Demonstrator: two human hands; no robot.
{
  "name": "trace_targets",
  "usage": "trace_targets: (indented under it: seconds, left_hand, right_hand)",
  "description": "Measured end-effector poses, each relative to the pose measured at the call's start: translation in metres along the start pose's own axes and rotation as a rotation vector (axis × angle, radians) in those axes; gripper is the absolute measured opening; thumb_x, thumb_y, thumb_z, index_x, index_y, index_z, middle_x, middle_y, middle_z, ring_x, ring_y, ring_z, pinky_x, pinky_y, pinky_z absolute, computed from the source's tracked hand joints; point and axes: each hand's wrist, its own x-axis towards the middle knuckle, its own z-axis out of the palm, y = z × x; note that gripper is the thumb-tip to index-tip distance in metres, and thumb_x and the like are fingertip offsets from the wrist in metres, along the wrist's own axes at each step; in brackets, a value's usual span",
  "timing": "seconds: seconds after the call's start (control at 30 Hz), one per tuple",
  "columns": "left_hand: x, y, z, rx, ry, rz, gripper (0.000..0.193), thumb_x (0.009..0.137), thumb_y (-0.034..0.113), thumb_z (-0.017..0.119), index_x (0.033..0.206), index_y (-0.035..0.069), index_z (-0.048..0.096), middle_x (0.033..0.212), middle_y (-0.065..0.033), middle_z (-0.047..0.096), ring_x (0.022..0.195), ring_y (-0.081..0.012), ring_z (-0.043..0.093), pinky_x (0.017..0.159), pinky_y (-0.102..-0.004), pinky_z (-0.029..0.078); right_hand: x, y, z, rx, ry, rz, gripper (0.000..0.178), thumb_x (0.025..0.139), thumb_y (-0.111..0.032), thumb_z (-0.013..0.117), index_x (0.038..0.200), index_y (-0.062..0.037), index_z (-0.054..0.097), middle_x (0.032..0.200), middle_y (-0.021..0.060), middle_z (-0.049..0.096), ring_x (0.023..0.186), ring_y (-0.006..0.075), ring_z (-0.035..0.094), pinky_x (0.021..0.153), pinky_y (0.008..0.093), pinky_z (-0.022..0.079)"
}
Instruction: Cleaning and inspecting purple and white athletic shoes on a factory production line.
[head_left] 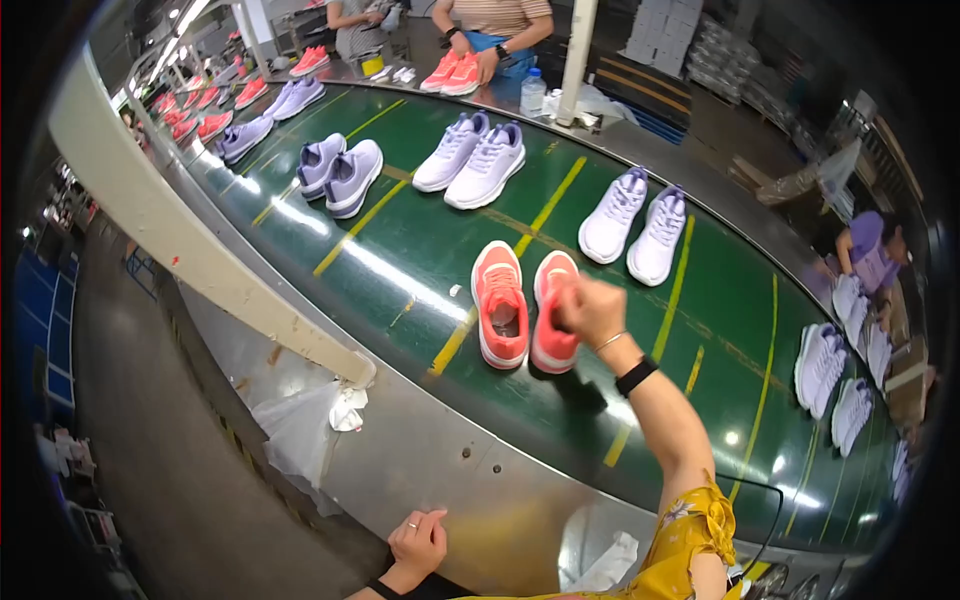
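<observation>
A pair of coral sneakers with pale soles stands on the green conveyor belt, toes pointing away from me. My right hand is closed at the collar of the right coral sneaker and hides part of its upper; the fingertips are hidden too. Just beside it, untouched, stands the left coral sneaker, its opening facing me. My left hand, fingers curled in with nothing visible in them, hovers low by the metal ledge at the belt's near side.
Pale lavender sneakers stand in pairs along the belt, with another white-lavender pair beyond my right hand. A cream metal post slants across the left. Across the belt a person holds coral sneakers near a plastic bottle. Plastic bags hang over the ledge.
</observation>
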Motion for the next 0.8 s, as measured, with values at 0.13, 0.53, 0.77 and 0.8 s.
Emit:
trace_targets:
  seconds: [0.13, 0.53, 0.77, 0.8]
  left_hand:
    - [0.013, 0.014, 0.019, 0.023, -0.039, 0.042, 0.023, 0.075, 0.004, 0.066, 0.094, 0.015, 0.070, 0.072, -0.0025, 0.056, 0.057, -0.0224, 0.059, 0.051, -0.0318, 0.047]
    - [0.020, 0.018, 0.014, -0.046, -0.043, 0.055, 0.020, 0.076, 0.006, 0.065, 0.095, 0.012, 0.067, 0.072, -0.0083, 0.057, 0.058, -0.0251, 0.058, 0.050, -0.0348, 0.048]
    - [-0.011, 0.008, 0.025, -0.096, -0.156, 0.013, 0.022, 0.081, 0.009, 0.066, 0.102, 0.008, 0.066, 0.076, -0.0120, 0.059, 0.064, -0.0286, 0.060, 0.057, -0.0375, 0.050]
    - [0.004, 0.016, 0.018, -0.023, -0.117, 0.028, 0.017, 0.076, 0.008, 0.067, 0.093, 0.012, 0.066, 0.073, -0.0070, 0.057, 0.059, -0.0243, 0.059, 0.053, -0.0347, 0.049]
  right_hand:
    - [0.086, 0.088, 0.004, -0.119, 0.178, 0.267, 0.020, 0.087, -0.027, 0.070, 0.098, -0.0099, 0.071, 0.072, 0.0108, 0.060, 0.067, 0.0300, 0.058, 0.063, 0.0419, 0.046]
    - [0.130, 0.218, 0.045, -0.644, -0.591, 0.894, 0.105, 0.063, -0.083, 0.066, 0.152, -0.0359, 0.037, 0.160, 0.0163, 0.026, 0.144, 0.0504, 0.020, 0.108, 0.0718, 0.025]
    - [0.118, 0.240, 0.044, -0.623, -0.442, 0.799, 0.104, 0.065, -0.075, 0.071, 0.146, -0.0152, 0.046, 0.150, 0.0164, 0.045, 0.141, 0.0495, 0.028, 0.108, 0.0656, 0.030]
    - [0.107, 0.227, 0.039, -0.591, -0.383, 0.825, 0.103, 0.065, -0.073, 0.072, 0.146, -0.0146, 0.047, 0.149, 0.0154, 0.046, 0.141, 0.0483, 0.028, 0.107, 0.0664, 0.031]
